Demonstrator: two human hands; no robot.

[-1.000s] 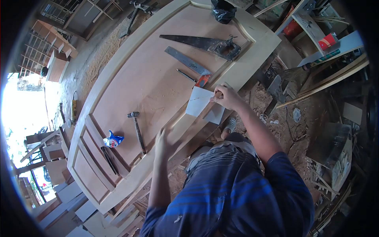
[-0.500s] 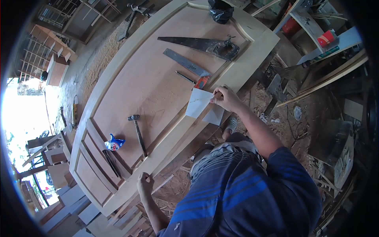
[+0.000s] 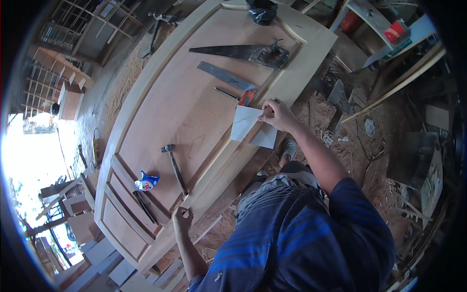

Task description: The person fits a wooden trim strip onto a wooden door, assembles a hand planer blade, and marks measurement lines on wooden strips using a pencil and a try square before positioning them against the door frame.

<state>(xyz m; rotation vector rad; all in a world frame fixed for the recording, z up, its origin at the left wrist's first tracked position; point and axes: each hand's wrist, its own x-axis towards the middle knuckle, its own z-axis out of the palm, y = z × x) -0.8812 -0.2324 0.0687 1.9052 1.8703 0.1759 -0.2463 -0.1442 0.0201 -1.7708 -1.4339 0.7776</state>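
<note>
A large arched wooden panel door (image 3: 160,117) lies flat in front of me. Along its near rail runs a narrow wooden strip (image 3: 250,134), crossing a white sheet of paper (image 3: 265,136). My right hand (image 3: 277,116) pinches the strip at its far end, over the sheet. Down at the lower left, my left hand (image 3: 182,221) is closed, thumb and fingers curled together at the strip's other end; its exact grip is hard to make out. A square (image 3: 226,78) with an orange handle and a pencil (image 3: 225,92) lie beside the sheet.
On the door rest a handsaw (image 3: 238,52), a hammer (image 3: 174,165), a blue and white packet (image 3: 147,181), a dark slim tool (image 3: 144,207) and a black bag (image 3: 262,13). Wood offcuts (image 3: 102,258) lie at lower left. Shavings cover the floor (image 3: 335,146).
The view has shifted slightly, so the door and tools appear moved in the frame. Both hands keep closed at nearly the same places along the rail.
</note>
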